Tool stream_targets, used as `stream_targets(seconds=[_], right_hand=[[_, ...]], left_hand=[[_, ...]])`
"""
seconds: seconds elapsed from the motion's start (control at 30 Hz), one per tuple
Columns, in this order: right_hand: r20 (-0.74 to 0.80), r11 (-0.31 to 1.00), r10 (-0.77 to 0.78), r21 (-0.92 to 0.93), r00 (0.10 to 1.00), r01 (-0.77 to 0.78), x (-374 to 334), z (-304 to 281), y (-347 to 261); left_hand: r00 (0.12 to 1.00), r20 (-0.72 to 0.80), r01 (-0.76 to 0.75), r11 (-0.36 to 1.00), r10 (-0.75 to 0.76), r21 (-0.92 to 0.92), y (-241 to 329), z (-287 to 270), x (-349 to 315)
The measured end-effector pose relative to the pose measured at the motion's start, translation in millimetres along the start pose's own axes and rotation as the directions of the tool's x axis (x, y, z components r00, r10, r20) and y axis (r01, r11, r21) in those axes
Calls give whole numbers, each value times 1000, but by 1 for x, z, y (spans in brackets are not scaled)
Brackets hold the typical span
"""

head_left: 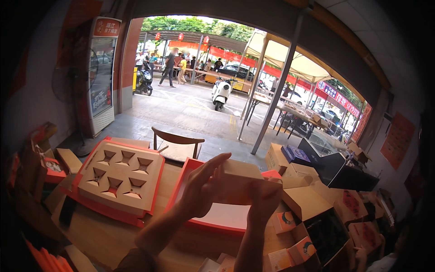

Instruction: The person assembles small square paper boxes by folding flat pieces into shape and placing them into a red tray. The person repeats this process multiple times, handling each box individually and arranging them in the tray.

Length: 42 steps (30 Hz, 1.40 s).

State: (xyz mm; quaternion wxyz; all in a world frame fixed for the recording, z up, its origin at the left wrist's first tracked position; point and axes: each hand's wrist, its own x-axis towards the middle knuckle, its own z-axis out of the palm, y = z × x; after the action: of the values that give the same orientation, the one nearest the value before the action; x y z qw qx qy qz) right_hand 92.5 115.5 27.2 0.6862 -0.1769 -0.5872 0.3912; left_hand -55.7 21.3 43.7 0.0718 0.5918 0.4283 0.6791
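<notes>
Between my two hands is a small tan cardboard box (240,176), held above the table. My left hand (199,187) presses its palm and fingers against the left end. At the other end my right hand (264,199) grips the cardboard, its fingers partly hidden. Below them lies a shallow red box (227,219) with a white inside, partly covered by my hands and forearms. To the left sits another red box (147,213) with a tan insert (120,168) in it, which has several square, funnel-shaped openings.
On the right stand an open brown carton (308,201) and small orange-and-tan boxes (301,250). Another person's hand (360,255) shows at the lower right. A wooden chair (179,147) stands beyond the table (106,240). Orange folded pieces (43,258) lie at the lower left.
</notes>
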Motion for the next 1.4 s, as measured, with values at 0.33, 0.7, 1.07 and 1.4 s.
stream_targets(seconds=[0.33,0.7,1.07,1.4], right_hand=[[-129,991,21,-129,991,-38,17,-22,4],[-160,963,-29,-271,987,-16,19,-19,-13],[-231,993,-23,-119,973,-5,18,-15,-2],[-176,992,87,107,981,-69,22,-24,14]], left_hand=[[964,264,-49,992,17,114,18,-13,8],[933,323,117,982,-159,147,15,-14,7],[995,99,-63,921,26,386,9,3,5],[988,-157,17,996,-3,87,5,4,7]])
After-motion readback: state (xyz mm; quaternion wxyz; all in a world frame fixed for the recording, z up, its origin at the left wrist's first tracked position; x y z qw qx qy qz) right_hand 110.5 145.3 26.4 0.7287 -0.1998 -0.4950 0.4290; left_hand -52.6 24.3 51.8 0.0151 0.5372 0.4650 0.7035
